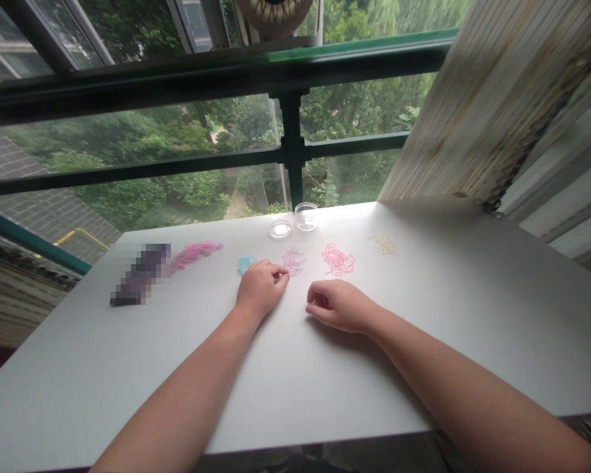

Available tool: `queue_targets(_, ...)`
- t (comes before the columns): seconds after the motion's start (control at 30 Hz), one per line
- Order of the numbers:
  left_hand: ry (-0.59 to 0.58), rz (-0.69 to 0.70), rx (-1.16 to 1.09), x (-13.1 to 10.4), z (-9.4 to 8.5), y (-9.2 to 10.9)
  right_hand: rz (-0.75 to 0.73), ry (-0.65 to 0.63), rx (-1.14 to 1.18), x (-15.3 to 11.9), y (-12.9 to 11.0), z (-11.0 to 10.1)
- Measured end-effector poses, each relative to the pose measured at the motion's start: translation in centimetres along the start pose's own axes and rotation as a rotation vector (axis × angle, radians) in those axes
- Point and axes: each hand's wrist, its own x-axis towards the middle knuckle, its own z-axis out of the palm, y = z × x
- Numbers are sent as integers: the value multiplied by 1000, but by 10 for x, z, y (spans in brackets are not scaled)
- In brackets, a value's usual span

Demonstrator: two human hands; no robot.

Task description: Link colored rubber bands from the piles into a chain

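My left hand (262, 288) rests on the white table, fingers curled and pinched at the near edge of a pile of pale purple small loops (293, 261) that look like paper clips. Whatever lies between its fingertips is too small to make out. Partly behind that hand is a light blue pile (246, 265). My right hand (342, 305) lies with its fingers curled towards the thumb, just in front of a pink pile (337, 259); its grip is hidden. A pale yellow pile (385, 246) sits farther right.
Behind the piles stand a clear round container (306, 217) and a clear round lid (280, 229). At left, a pink-purple strand-like heap (197, 254) lies beside a pixelated dark object (142, 274). The white table (285, 381) meets a window with a green railing (290, 138); a curtain (438, 112) hangs right.
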Motion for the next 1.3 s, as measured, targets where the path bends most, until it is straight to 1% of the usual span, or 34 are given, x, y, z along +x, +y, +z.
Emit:
queue_targets(0.6, 5, 2, -59, -1, -2, -1, -9, -4, -8, 1, 0, 0)
queue_targets(0.77, 15, 13, -53, -3, -6, -2, -15, -7, -9, 0, 0, 0)
queue_targets(0.9, 38, 10, -55, -5, -14, -8, -19, -15, -25, 0, 0, 0)
queue_targets(1.07, 77, -43, -59, -5, -22, -20, -27, -38, -71, 0, 1, 0)
queue_targets(1.17, 41, -26, -74, -6, -22, -19, -30, -41, -73, -1, 1, -1)
queue_targets(1.3, -100, 82, -88, -10, -20, -8, -24, -42, -62, 0, -1, -2)
